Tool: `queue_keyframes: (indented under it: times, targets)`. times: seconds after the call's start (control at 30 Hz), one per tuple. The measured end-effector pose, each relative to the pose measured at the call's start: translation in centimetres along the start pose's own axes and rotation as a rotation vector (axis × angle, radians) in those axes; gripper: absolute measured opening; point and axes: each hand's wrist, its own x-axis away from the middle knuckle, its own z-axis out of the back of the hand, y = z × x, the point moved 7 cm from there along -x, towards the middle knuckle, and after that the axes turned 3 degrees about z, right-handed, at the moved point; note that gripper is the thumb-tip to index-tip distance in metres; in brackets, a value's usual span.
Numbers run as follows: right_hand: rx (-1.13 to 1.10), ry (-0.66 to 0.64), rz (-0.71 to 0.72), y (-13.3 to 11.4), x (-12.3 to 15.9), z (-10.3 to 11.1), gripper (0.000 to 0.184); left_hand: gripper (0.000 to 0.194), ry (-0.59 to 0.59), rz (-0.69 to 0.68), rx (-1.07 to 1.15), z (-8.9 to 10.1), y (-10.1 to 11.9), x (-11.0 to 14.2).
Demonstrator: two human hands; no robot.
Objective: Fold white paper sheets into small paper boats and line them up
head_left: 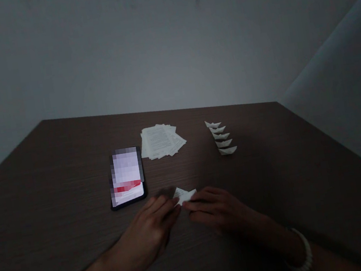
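Folded paper [185, 196], likely light, easily creased; left hand [154, 223] pinches left edge, right hand [216, 207] right edge; best held there

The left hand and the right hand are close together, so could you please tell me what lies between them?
In the head view, a small folded white paper lies between the left hand and the right hand, both touching it.
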Motion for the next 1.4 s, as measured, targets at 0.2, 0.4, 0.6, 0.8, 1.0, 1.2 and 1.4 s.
queue_keyframes:
  times: [0.2,0.4,0.6,0.8,1.0,1.2,1.4]
  targets:
    - [-0.017,-0.079,-0.028,0.0,-0.3,0.2,0.016,0.038,-0.002,0.005,-0.009,0.1,0.1,-0.1]
    - [0.032,-0.050,-0.010,-0.2,-0.4,0.2,0.018,0.033,0.025,0.016,0.012,0.4,0.1,-0.1]
    - [0.113,-0.011,-0.065,-0.4,-0.2,0.2,0.025,0.033,0.019,0.027,0.001,0.5,0.2,-0.2]
    - [0.134,-0.038,-0.099,0.1,0.9,0.4,0.023,0.030,0.040,0.035,0.015,0.5,0.2,-0.2]
    - [0.113,-0.024,-0.168,0.8,2.4,0.8,0.015,0.029,0.074,0.034,0.021,0.7,0.2,-0.2]
    - [0.113,-0.011,-0.215,0.9,3.0,0.8,0.015,0.029,0.069,0.030,0.031,0.9,0.3,-0.4]
    - [0.086,0.088,-0.193,1.1,2.5,1.8,0.015,0.032,0.038,-0.003,0.032,1.1,0.0,-0.5]
